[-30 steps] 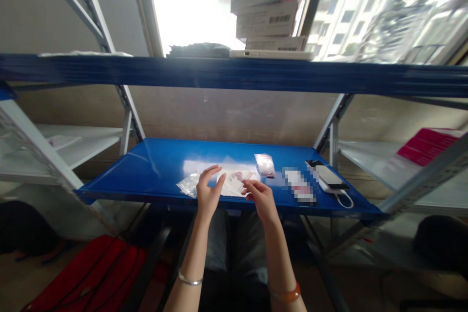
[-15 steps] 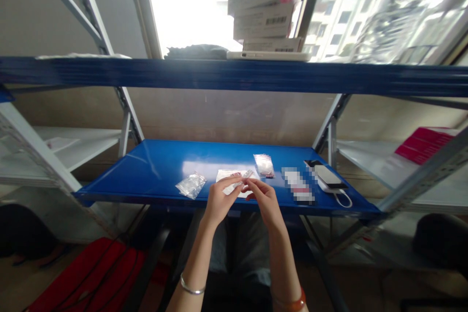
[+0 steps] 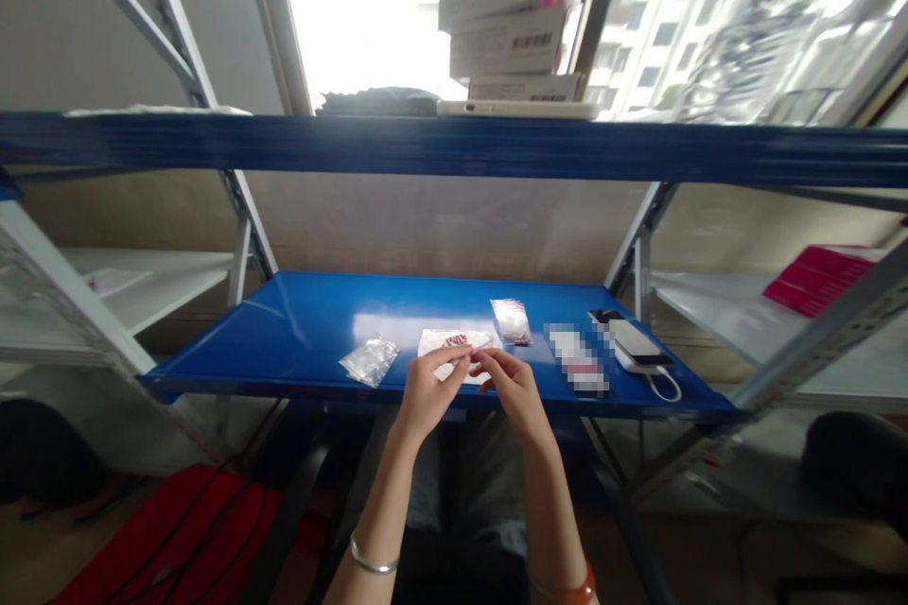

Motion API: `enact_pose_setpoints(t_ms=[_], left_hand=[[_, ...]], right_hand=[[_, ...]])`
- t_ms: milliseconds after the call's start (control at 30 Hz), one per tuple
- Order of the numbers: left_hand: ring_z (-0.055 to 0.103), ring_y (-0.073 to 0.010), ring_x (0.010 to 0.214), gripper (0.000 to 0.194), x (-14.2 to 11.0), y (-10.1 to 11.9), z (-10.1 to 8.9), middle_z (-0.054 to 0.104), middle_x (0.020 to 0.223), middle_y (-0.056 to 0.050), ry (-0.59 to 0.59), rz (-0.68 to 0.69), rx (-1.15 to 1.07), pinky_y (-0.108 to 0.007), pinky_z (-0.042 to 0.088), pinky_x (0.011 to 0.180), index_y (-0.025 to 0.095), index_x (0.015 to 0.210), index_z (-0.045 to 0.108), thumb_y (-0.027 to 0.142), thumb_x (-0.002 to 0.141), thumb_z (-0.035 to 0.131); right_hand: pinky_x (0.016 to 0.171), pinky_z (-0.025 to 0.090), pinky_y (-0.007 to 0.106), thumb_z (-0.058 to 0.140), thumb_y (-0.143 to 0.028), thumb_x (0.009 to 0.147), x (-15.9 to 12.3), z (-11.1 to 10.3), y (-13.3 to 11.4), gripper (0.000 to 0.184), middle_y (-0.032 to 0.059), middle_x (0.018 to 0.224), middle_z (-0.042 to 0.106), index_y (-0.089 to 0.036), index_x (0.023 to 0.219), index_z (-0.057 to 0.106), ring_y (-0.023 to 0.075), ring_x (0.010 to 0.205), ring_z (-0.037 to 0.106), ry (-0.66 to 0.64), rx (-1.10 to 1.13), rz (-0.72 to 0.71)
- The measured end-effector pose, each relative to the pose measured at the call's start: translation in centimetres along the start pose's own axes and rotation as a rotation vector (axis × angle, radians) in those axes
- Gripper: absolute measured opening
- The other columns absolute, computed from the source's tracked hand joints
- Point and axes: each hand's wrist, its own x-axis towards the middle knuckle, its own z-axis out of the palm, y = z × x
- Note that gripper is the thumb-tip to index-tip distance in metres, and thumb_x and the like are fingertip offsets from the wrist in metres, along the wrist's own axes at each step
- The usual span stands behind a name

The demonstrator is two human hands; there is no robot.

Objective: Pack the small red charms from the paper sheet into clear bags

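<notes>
My left hand (image 3: pixel 428 386) and my right hand (image 3: pixel 515 388) meet at the fingertips over the table's front edge. Between them they pinch a small clear plastic bag (image 3: pixel 485 342), mostly hidden by my fingers. Beneath lies a white sheet (image 3: pixel 434 338) bearing a little heap of dark red small pieces (image 3: pixel 456 339), too small to make out. Left of my hands is a loose pile of clear plastic bags (image 3: pixel 370 361). Beyond my right hand rests a neater stack of filled-looking clear bags (image 3: pixel 512 319) with reddish bits at its lower end.
On the blue table (image 3: pixel 312 312), a blurred-out flat object (image 3: pixel 578 361) lies to the right, beside a phone (image 3: pixel 638 342) on a white power bank with a looped cable (image 3: pixel 667 388). A blue shelf beam (image 3: pixel 397 144) crosses above, with stacked boxes (image 3: pixel 503 43) on it.
The clear bag at my fingertips has tilted lower, and more of the dark red heap shows. My hands stay nearly in the same place.
</notes>
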Motion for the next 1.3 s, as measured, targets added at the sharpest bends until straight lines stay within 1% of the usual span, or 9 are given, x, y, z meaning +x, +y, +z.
enact_pose_setpoints(t_ms=[133,300,433,533,733,833,967,1133,1300], left_hand=[[0.065,-0.0214,0.096,0.023,0.0,-0.1,-0.1,0.071,0.1,-0.008,0.004,0.007,-0.007,-0.034,0.051,0.089,0.017,0.096,0.071,0.028,0.081,0.057],[0.066,-0.0211,0.092,0.021,0.1,0.0,-0.2,0.071,0.096,-0.008,0.009,0.005,0.003,-0.033,0.052,0.085,0.017,0.094,0.071,0.027,0.081,0.057],[0.067,-0.02,0.086,0.019,0.1,0.0,-0.1,0.072,0.092,-0.007,0.019,0.02,0.047,-0.031,0.053,0.08,0.017,0.09,0.071,0.026,0.08,0.058],[0.067,-0.0195,0.082,0.017,0.1,-0.1,0.1,0.072,0.088,-0.007,0.023,0.026,0.062,-0.03,0.053,0.076,0.016,0.088,0.07,0.024,0.08,0.058],[0.067,-0.0184,0.077,0.015,0.0,-0.1,0.3,0.071,0.081,-0.005,0.012,0.029,0.038,-0.028,0.052,0.073,0.017,0.083,0.068,0.027,0.081,0.057],[0.066,-0.0172,0.073,0.017,0.0,-0.4,0.7,0.07,0.077,-0.005,0.063,-0.01,-0.015,-0.026,0.051,0.068,0.016,0.081,0.065,0.029,0.082,0.055],[0.065,-0.0171,0.073,0.02,-0.1,-0.5,1.1,0.069,0.079,-0.005,0.13,-0.07,-0.057,-0.025,0.051,0.066,0.015,0.082,0.064,0.032,0.083,0.055],[0.064,-0.0166,0.071,0.019,-0.4,-0.2,1.4,0.068,0.077,-0.005,0.199,-0.073,-0.015,-0.025,0.049,0.065,0.016,0.082,0.062,0.033,0.083,0.054],[0.064,-0.0167,0.07,0.019,-0.7,-0.2,2.1,0.068,0.075,-0.004,0.251,-0.078,0.015,-0.025,0.049,0.064,0.016,0.081,0.062,0.034,0.083,0.053]], right_hand=[[0.048,0.045,0.021,0.06,-0.045,0.073,-0.1,0.1,-0.2,0.029,0.006,0.079,0.065,-0.017,0.08,0.069,0.0171,0.07,0.06,-0.012,-0.008,0.003],[0.05,0.044,0.022,0.06,-0.043,0.074,-0.2,0.1,-0.2,0.027,0.0046,0.076,0.063,-0.018,0.08,0.067,0.0165,0.07,0.059,-0.042,-0.035,-0.002],[0.049,0.042,0.022,0.06,-0.043,0.075,-0.2,0.3,0.0,0.025,0.0034,0.071,0.062,-0.018,0.076,0.064,0.0171,0.069,0.059,-0.047,-0.076,-0.007],[0.049,0.04,0.022,0.059,-0.043,0.075,-0.2,0.7,-0.1,0.024,0.0021,0.065,0.06,-0.018,0.073,0.061,0.0166,0.065,0.058,-0.019,-0.113,-0.028],[0.053,0.039,0.023,0.048,-0.047,0.083,-0.4,1.4,0.0,0.033,0.0024,0.066,0.058,-0.018,0.068,0.056,0.015,0.064,0.054,0.069,-0.216,-0.09],[0.054,0.038,0.023,0.046,-0.044,0.084,-0.5,1.8,0.3,0.031,0.0016,0.064,0.055,-0.019,0.068,0.054,0.0143,0.063,0.051,0.078,-0.284,-0.154],[0.052,0.034,0.023,0.045,-0.042,0.086,-0.8,2.4,0.3,0.03,0.0,0.062,0.054,-0.019,0.069,0.053,0.0123,0.057,0.047,0.126,-0.413,-0.217],[0.051,0.032,0.023,0.043,-0.039,0.087,-0.9,2.8,0.2,0.028,-0.0012,0.061,0.052,-0.02,0.068,0.05,0.0108,0.053,0.043,0.139,-0.506,-0.247],[0.049,0.029,0.022,0.045,-0.037,0.086,-0.8,2.4,0.4,0.028,-0.0025,0.058,0.048,-0.02,0.064,0.046,0.0099,0.051,0.041,0.156,-0.584,-0.256]])
